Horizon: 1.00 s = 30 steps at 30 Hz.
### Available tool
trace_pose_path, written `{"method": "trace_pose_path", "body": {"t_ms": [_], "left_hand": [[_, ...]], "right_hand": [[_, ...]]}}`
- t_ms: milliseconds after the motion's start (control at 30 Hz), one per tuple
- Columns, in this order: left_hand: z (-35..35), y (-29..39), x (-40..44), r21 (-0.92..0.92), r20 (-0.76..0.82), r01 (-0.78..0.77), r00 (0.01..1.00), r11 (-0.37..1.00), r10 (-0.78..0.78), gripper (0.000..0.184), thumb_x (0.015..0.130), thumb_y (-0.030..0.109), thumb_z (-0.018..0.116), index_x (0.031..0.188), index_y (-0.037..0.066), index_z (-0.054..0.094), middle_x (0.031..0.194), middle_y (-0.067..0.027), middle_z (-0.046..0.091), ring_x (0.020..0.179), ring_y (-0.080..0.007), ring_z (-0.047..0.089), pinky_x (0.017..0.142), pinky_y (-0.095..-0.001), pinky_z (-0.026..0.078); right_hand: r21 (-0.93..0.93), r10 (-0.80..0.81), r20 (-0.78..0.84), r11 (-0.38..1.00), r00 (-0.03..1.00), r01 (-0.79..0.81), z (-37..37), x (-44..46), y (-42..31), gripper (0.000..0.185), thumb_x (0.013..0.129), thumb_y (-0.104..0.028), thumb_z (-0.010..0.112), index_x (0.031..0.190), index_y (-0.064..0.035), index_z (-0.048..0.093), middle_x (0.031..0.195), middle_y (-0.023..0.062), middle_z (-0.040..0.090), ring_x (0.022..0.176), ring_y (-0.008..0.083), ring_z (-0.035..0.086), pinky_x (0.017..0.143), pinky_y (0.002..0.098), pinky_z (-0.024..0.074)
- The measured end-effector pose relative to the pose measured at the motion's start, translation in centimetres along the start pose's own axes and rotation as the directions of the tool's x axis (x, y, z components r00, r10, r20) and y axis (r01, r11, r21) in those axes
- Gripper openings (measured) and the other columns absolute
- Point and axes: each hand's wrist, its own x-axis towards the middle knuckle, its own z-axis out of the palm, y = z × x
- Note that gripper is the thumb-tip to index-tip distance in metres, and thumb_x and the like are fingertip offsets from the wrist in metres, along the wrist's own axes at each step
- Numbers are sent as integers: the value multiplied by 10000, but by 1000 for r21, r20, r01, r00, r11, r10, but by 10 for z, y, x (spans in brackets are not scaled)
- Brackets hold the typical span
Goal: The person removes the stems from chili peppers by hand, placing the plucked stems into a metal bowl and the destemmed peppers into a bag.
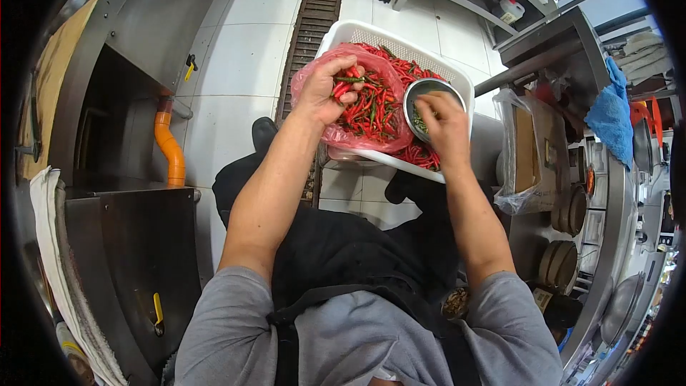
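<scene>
My left hand (327, 93) is closed around several red chili peppers (344, 86), over a pink plastic bag (300, 78) full of red and dark green chilies. The bag lies in the left part of a white plastic basket (463, 78), and more loose red chilies (411, 69) lie beside it. A metal bowl (429, 86) rests on the chilies at the basket's right, with small green stems (419, 123) inside. Over this bowl is my right hand (444, 120), its fingers curled downward; whether anything is between the fingertips is hidden.
A floor drain grate (318, 11) runs past the basket across white tiles (246, 57). Steel kitchen units with an orange pipe (168, 146) stand at left. At right are a plastic-wrapped cardboard box (532, 146) and a blue cloth (612, 114). A shelf (457, 0) stands at the back.
</scene>
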Motion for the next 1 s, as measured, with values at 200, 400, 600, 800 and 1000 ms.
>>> {"method": "trace_pose_path", "body": {"t_ms": [200, 400, 600, 800, 1000], "left_hand": [[-1, 9, -3, -50, -8, -48, 999, 998, 48, 97, 890, 143, 599, 916, 62, 552, 831, -100, 582, 680, -190, 579, 374, -207, 394], [-1, 11, -5, -40, -56, -46, 997, 998, 44, 99, 897, 143, 584, 938, 59, 551, 830, -102, 599, 665, -200, 595, 370, -214, 407], [1, 9, -6, -27, -79, -55, 996, 998, 52, 150, 889, 144, 609, 996, 60, 545, 828, -107, 627, 726, -231, 655, 367, -219, 407], [6, 4, -7, 111, -35, -12, 999, 994, 16, 83, 876, 129, 630, 893, 64, 580, 801, -86, 633, 742, -220, 678, 359, -207, 394], [10, -21, -5, 404, -32, 84, 996, 911, -78, 88, 888, 143, 620, 861, 63, 595, 756, -41, 614, 645, -132, 638, 361, -182, 371]], "right_hand": [[-19, -159, 298, 985, 941, 173, 60, -5, -16, 190, 801, -118, 682, 986, -76, 701, 860, 120, 643, 782, 321, 658, 698, 437, 530], [-201, -148, 537, 934, 830, 296, 89, 1, -10, 182, 821, -171, 657, 984, -91, 665, 905, 126, 604, 791, 343, 661, 678, 462, 541], [-9, -156, 300, 986, 941, 167, 77, 11, 0, 119, 778, -111, 709, 885, -65, 686, 837, 114, 653, 764, 337, 643, 656, 431, 519], [252, 334, 303, 875, 893, -413, 41, 21, 5, 127, 882, -77, 657, 938, 29, 696, 769, 59, 676, 629, 85, 630, 555, 237, 471], [663, 484, 186, 580, 855, -473, 29, 14, 6, 147, 880, -80, 652, 975, 30, 675, 704, 67, 680, 573, 79, 605, 475, 202, 400]]}}
